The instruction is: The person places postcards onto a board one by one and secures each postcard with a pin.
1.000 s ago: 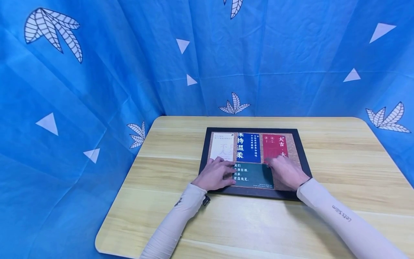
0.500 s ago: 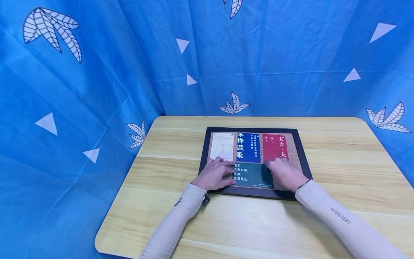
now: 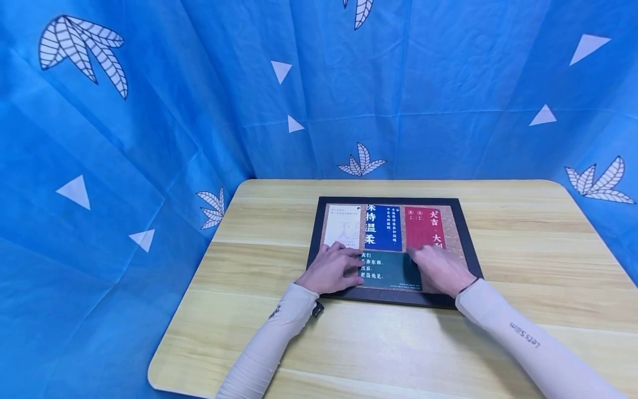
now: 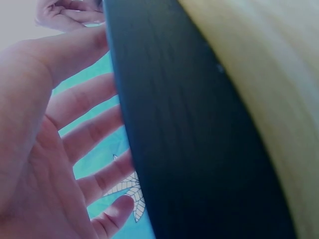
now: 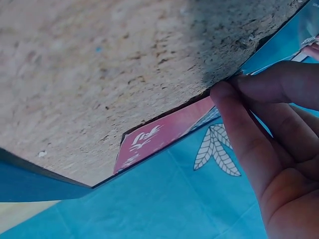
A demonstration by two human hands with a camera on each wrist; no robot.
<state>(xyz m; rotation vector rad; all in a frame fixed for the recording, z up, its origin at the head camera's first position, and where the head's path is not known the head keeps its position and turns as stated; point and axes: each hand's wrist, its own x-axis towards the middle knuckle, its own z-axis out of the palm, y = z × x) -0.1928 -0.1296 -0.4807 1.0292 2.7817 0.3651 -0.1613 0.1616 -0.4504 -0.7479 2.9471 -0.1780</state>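
Note:
A black-framed cork board [image 3: 450, 221] lies on the table. It bears a white card [image 3: 342, 224], a blue card [image 3: 382, 227] and a red card [image 3: 423, 224] along its far side, with a green card [image 3: 389, 270] below them. My left hand [image 3: 332, 267] rests on the green card's left end with fingers spread; in the left wrist view the fingers reach over the black frame [image 4: 169, 109]. At the green card's upper right corner, my right hand [image 3: 441, 269] brings thumb and fingertip together against the cork. Whatever small thing they pinch is hidden.
Pale wood-grain tabletop [image 3: 399, 343] surrounds the frame. A blue patterned curtain [image 3: 319, 88] hangs behind and to the left. Small dots mark the tops of the three upper cards.
My right hand has shifted slightly, its fingertips a little higher and farther left, and more of the red card's lettering shows. The left hand and the cards have stayed put.

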